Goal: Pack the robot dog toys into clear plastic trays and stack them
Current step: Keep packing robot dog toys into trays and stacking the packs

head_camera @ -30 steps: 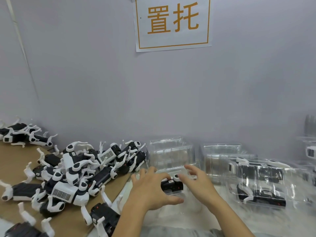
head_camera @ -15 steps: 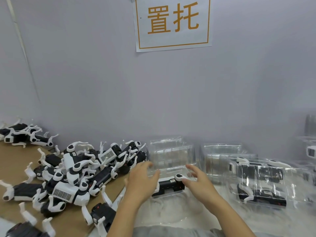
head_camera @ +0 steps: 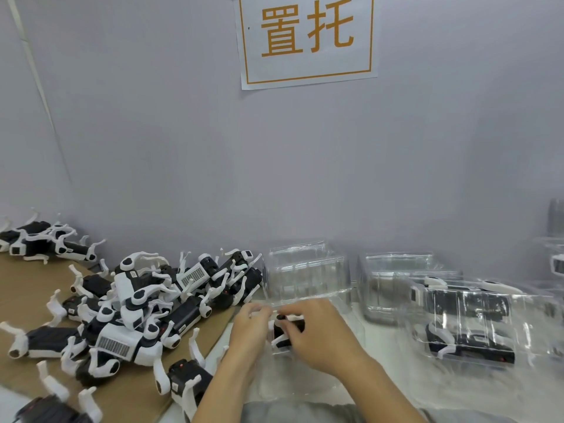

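Observation:
A black and white robot dog toy (head_camera: 285, 330) sits between my two hands, over a clear plastic tray (head_camera: 308, 380) at the near middle of the table. My left hand (head_camera: 248, 329) holds the toy's left end with curled fingers. My right hand (head_camera: 320, 334) grips it from the right, fingertips on its top, and hides most of its body. A pile of loose robot dog toys (head_camera: 143, 303) lies on brown cardboard (head_camera: 27, 288) to the left.
Two stacks of empty clear trays (head_camera: 306, 276) (head_camera: 393, 285) stand against the wall behind my hands. Packed trays with toys (head_camera: 464, 323) sit at the right. A paper sign (head_camera: 306, 38) hangs on the grey wall. More toys (head_camera: 42, 244) lie far left.
Both hands have drawn together around the toy. The toy, which lay lengthwise between them, is now mostly covered by my right hand and shows only its left end.

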Motion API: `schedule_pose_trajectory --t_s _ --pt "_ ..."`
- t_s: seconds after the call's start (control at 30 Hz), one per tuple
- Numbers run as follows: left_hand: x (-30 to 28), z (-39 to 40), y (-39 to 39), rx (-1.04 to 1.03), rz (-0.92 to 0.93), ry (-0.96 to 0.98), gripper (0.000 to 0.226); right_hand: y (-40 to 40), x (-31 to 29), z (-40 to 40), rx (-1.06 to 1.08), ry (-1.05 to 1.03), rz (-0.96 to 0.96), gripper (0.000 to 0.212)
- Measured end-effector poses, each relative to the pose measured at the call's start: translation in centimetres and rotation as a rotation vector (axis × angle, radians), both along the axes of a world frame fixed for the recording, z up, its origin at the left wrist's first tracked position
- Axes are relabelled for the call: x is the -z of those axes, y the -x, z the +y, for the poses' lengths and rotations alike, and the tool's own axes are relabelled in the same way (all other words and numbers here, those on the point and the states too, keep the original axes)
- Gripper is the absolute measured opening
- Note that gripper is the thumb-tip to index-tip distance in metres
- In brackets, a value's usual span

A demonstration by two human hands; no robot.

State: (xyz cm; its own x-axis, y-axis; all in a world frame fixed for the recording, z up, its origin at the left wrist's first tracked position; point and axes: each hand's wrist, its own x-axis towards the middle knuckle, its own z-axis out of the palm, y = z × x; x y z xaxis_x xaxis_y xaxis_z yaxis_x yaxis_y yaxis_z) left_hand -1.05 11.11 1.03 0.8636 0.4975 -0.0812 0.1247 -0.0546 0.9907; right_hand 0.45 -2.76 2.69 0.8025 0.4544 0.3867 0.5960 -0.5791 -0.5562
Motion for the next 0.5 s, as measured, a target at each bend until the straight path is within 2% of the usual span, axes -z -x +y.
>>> schedule_pose_trajectory --t_s 0.13,0.27,0.5 --pt "0.03 -0.17 -0.06 -0.004 -0.021 0.011 0.018 0.00 -0.15 0.46 0.000 0.128 0.004 0.023" --pt "0.43 -0.15 -0.37 -0.014 -0.049 0.007 0.015 -0.38 -0.81 0.48 0.019 0.107 0.099 0.012" --pt "0.61 -0.16 -0.37 -0.003 -0.071 -0.027 0.015 -0.56 -0.61 0.35 0.014 0.062 0.141 0.012"
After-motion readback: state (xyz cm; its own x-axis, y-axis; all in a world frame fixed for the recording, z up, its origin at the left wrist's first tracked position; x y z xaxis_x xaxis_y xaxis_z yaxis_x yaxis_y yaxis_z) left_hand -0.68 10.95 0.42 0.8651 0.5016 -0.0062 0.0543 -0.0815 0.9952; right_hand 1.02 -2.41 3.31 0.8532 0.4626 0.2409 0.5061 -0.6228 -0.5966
